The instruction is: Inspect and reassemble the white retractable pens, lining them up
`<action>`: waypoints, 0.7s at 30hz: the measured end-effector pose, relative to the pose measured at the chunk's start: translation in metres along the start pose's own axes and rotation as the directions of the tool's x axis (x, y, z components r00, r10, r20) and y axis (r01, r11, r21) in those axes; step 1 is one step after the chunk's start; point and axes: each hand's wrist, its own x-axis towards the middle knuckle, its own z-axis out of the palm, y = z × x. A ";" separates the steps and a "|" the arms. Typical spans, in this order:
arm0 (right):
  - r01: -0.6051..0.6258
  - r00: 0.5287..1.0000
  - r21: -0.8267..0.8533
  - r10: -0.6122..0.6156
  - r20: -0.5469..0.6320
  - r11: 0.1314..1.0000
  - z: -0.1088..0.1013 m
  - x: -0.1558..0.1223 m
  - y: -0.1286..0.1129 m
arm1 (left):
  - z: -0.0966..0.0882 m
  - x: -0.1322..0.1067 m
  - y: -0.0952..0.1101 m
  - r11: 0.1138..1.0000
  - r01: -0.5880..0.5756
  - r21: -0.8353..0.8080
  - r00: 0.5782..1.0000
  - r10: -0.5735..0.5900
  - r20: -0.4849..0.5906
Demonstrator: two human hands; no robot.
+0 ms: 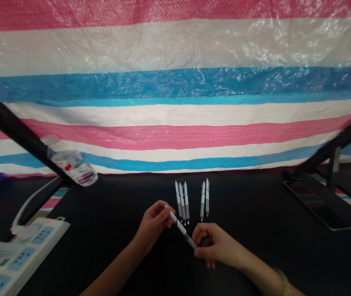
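Tarp: a striped sheet point(175, 135) in pink, white and blue hangs along the table's far edge.
Table: black top point(255, 213), carrying everything below.
Power strip: white point(18, 255), at the near left corner.
Phone: dark point(317, 205), flat near the right edge.
Bottle: clear plastic point(72, 164), towards the far left corner.
Left hand: point(152, 224) closed, fingertips pinching the white end of the pen.
Right hand: point(214, 246) closed, pinching the grey end.
Loose pens: three pens point(182, 201) and two pens point(204, 199) lie just beyond the hands, mid-table.
Pen: point(181, 228) slants between both hands above the near middle, held off the top.
Handling: a thin, smooth barrel; a firm fingertip pinch with both ends kept in line looks best.
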 end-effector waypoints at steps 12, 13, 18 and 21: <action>0.031 0.999 0.009 -0.031 -0.032 0.999 -0.001 0.002 0.004 | -0.008 0.002 -0.001 0.997 -0.008 0.079 0.988 -0.004 0.156; 0.033 0.999 0.015 -0.033 -0.013 0.999 -0.001 0.002 0.003 | -0.008 0.002 -0.001 0.997 -0.010 0.078 0.988 -0.002 0.157; 0.036 0.999 0.030 -0.036 0.016 0.999 0.000 -0.002 -0.004 | -0.010 0.003 -0.004 0.997 -0.028 0.073 0.995 0.021 0.102; 0.031 0.998 -0.020 -0.032 -0.047 0.999 0.000 -0.003 -0.004 | -0.009 0.002 -0.005 0.997 -0.034 0.062 0.995 0.028 0.092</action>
